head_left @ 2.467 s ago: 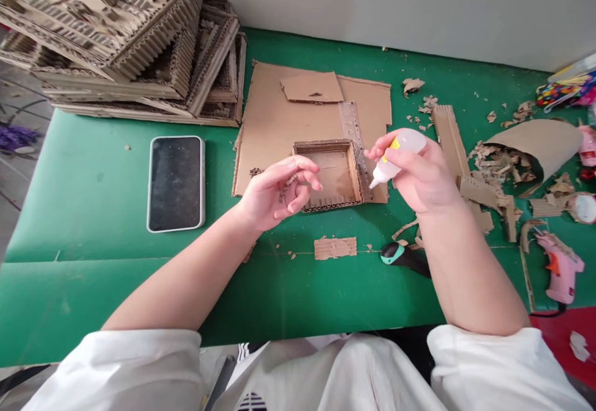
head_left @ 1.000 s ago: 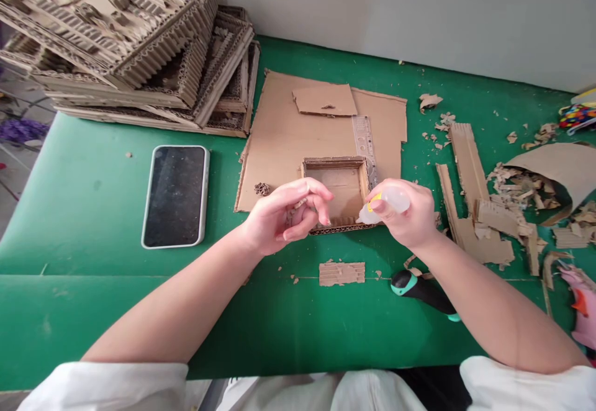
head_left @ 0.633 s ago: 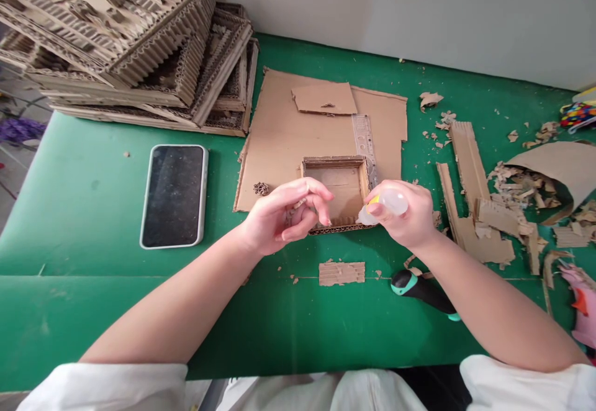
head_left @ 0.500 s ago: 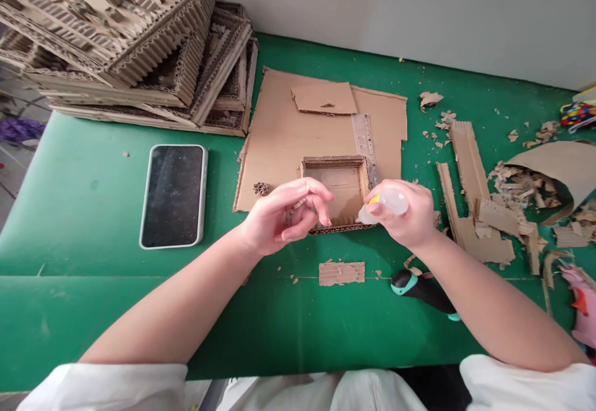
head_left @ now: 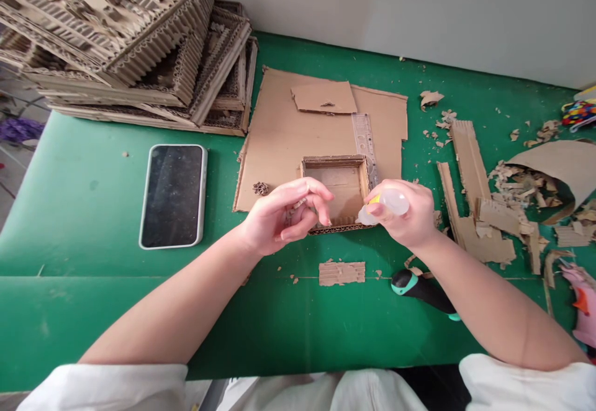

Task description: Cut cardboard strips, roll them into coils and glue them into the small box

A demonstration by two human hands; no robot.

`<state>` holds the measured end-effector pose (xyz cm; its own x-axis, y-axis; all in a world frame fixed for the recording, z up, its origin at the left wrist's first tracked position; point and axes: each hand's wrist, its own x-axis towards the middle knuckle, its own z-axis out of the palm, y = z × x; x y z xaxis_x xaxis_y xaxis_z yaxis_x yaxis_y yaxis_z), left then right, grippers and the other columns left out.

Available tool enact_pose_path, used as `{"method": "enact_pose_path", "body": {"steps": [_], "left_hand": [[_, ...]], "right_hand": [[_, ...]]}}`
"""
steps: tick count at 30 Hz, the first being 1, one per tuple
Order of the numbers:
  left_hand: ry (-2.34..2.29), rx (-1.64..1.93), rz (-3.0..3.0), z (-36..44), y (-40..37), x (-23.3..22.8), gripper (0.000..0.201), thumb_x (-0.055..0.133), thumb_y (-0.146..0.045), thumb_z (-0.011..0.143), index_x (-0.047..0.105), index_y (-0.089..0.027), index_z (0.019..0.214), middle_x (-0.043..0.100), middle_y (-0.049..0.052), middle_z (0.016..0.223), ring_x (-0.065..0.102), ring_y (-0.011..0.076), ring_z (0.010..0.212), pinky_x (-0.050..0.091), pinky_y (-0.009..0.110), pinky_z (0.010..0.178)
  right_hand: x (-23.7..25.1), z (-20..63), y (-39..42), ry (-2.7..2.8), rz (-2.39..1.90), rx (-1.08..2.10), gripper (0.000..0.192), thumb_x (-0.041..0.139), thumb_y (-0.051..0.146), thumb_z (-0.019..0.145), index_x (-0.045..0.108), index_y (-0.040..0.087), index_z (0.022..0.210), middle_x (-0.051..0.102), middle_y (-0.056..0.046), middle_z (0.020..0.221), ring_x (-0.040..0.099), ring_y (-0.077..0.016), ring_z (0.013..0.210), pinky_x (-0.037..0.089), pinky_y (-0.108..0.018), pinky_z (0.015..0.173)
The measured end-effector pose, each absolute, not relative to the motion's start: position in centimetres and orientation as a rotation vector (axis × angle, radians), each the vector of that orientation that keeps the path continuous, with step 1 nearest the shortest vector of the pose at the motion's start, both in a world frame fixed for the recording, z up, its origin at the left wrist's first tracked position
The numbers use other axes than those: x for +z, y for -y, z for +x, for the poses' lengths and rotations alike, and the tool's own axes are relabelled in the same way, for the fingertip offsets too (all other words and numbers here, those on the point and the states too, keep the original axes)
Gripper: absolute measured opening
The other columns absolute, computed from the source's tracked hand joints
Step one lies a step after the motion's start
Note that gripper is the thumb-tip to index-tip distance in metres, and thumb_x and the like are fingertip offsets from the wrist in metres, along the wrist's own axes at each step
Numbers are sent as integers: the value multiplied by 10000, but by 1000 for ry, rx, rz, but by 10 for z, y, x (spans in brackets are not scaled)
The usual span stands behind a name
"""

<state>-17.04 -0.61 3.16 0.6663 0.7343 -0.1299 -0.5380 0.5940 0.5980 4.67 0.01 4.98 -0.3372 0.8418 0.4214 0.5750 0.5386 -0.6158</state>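
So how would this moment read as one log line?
left hand: pinching small cardiboard piece | right hand: gripping glue bottle | both over cardboard box

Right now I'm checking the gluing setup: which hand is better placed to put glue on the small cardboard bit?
Probably the right hand: it grips the translucent white glue bottle, nozzle aimed toward the left hand, which pinches the small brown cardboard bit over the square cardboard frame.

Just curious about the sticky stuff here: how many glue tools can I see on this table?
2. A small glue bottle is held in the right hand beside the little cardboard tray. A pink glue gun lies at the right edge, partly cut off. Others may be hidden.
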Motion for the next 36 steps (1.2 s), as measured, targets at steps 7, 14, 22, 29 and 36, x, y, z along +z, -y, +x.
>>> {"method": "enact_pose_path", "body": {"steps": [7, 14, 22, 29, 36], "left_hand": [[-376, 762, 550, -170, 6, 31, 220, 561, -325, 829, 670, -149, 901, 696, 43, 715, 313, 9, 286, 164, 138, 264], [-377, 761, 547, -170, 6, 32, 218, 563, -322, 827, 667, -146, 901, 695, 42, 715, 310, 8, 285, 172, 134, 262], [-387, 763, 551, -170, 6, 33, 219, 556, -320, 828, 660, -140, 896, 695, 42, 713, 306, 7, 283, 179, 132, 263], [-385, 757, 547, -170, 6, 33, 217, 563, -322, 826, 661, -142, 896, 694, 38, 713, 304, 6, 283, 174, 135, 260], [-380, 760, 546, -170, 6, 32, 220, 551, -319, 832, 659, -140, 902, 692, 41, 715, 307, 5, 284, 171, 134, 259]], "right_hand": [[50, 45, 0, 2079, -1087, 413, 401, 525, 502, 851, 555, 208, 581, 623, -8, 503, 555, -108, 459, 404, -247, 445], [49, 45, -1, 2090, -1084, 336, 398, 532, 488, 852, 556, 200, 578, 623, -12, 501, 550, -101, 452, 407, -232, 442], [48, 45, -2, 2096, -1079, 281, 433, 507, 504, 864, 557, 190, 570, 619, -9, 495, 548, -90, 448, 409, -216, 443], [47, 46, -3, 2088, -1091, 291, 435, 513, 509, 859, 556, 187, 570, 621, -22, 507, 560, -98, 464, 408, -223, 447], [44, 46, -5, 2082, -1095, 245, 429, 503, 513, 863, 548, 198, 575, 623, -14, 512, 567, -99, 471, 414, -225, 462]]}}
